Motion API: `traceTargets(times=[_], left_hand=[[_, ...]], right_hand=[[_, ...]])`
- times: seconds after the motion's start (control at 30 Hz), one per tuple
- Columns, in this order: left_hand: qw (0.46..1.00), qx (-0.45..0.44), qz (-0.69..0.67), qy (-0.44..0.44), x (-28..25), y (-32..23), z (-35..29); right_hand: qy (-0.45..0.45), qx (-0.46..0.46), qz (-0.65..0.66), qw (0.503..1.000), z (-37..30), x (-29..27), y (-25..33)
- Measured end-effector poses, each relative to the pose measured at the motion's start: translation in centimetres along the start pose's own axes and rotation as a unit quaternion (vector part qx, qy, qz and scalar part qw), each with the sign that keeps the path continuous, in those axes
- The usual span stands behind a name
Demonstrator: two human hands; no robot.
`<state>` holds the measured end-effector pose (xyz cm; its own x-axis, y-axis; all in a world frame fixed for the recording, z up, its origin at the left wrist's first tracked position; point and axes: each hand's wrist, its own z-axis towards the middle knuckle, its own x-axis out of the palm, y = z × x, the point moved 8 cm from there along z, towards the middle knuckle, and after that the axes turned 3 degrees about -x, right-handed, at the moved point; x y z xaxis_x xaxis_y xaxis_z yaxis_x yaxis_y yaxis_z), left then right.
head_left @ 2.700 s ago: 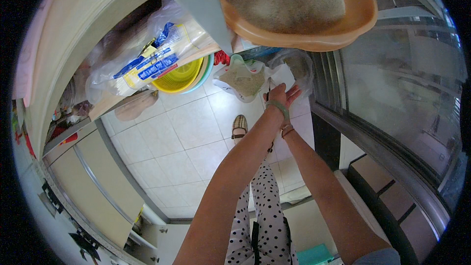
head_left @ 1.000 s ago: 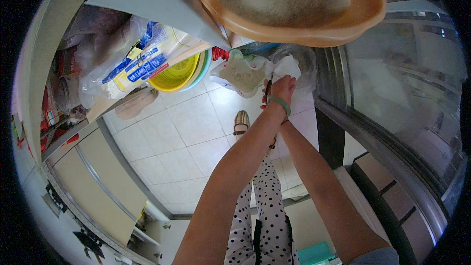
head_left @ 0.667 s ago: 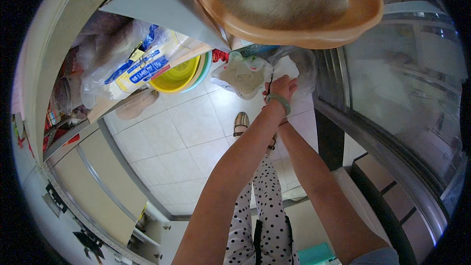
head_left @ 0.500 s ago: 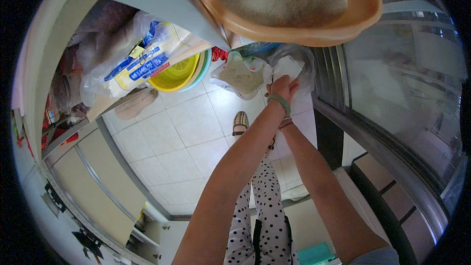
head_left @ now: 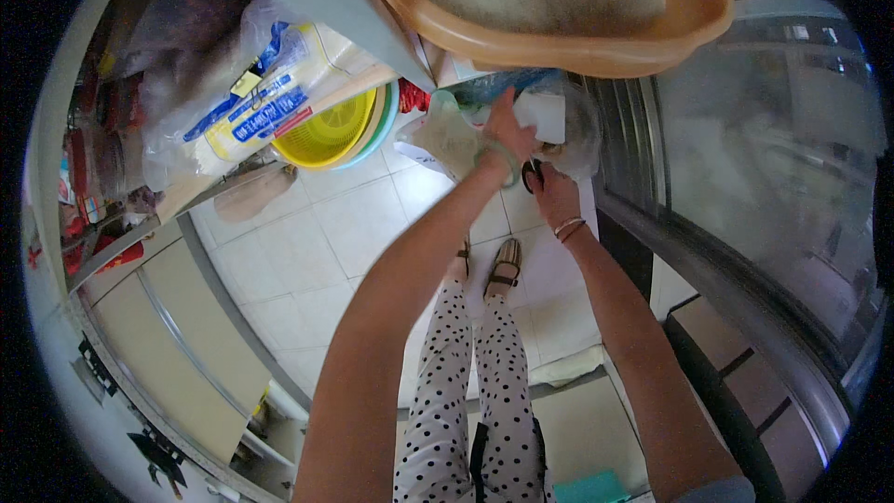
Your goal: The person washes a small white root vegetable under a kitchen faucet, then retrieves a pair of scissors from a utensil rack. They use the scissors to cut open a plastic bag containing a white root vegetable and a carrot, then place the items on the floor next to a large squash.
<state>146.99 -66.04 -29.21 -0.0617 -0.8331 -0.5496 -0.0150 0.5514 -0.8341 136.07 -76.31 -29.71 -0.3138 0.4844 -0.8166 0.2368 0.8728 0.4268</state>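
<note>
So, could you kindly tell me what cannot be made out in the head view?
Head view:
Left hand: blurred, so its grip is unclear.
Black-handled tool: partly hidden by the right hand.
Orange tub: far side cut off by the top edge.
Yellow basket: partly hidden beneath the shelf.

Basin [head_left: 549,56] far; bag [head_left: 442,135] nearer, stacked baskets [head_left: 331,135] to its left. Packet [head_left: 270,102] on shelf [head_left: 186,196], farther left. Scissors [head_left: 528,177] in right hand [head_left: 557,192], right of bag. Glass panel [head_left: 764,140] right.
</note>
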Motion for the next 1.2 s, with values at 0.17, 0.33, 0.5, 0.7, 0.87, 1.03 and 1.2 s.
traceTargets(times=[0.17, 0.33, 0.5, 0.7, 0.87, 1.03, 1.2], left_hand=[[0.940, -0.196, -0.088, 0.264, 4.3, 2.9, 3.1], [0.986, 0.101, 0.099, 0.086, 0.9, -0.2, 3.9], [0.930, -0.225, -0.078, 0.278, 3.2, 4.4, 3.6], [0.936, -0.022, 0.133, 0.324, 2.3, 1.5, 4.7], [0.950, 0.091, 0.182, 0.235, 0.8, -1.4, 4.5], [0.940, 0.096, 0.136, 0.298, 1.6, -0.5, 5.2], [0.944, 0.018, 0.130, 0.302, 2.0, 0.8, 5.3]], right_hand=[[-0.001, -0.021, -0.010, 1.000, 0.1, -0.7, -0.3], [-0.002, -0.025, -0.006, 1.000, 0.5, -0.9, -0.4], [-0.008, -0.060, -0.015, 0.998, 0.6, -0.6, 0.1], [0.019, -0.037, -0.048, 0.998, 0.7, 0.3, -1.5], [0.022, 0.013, 0.011, 1.000, 0.8, -1.0, 0.2], [0.043, 0.061, 0.097, 0.992, 1.5, -0.5, -0.2], [0.165, 0.069, 0.227, 0.957, 2.5, 2.4, -0.4]])
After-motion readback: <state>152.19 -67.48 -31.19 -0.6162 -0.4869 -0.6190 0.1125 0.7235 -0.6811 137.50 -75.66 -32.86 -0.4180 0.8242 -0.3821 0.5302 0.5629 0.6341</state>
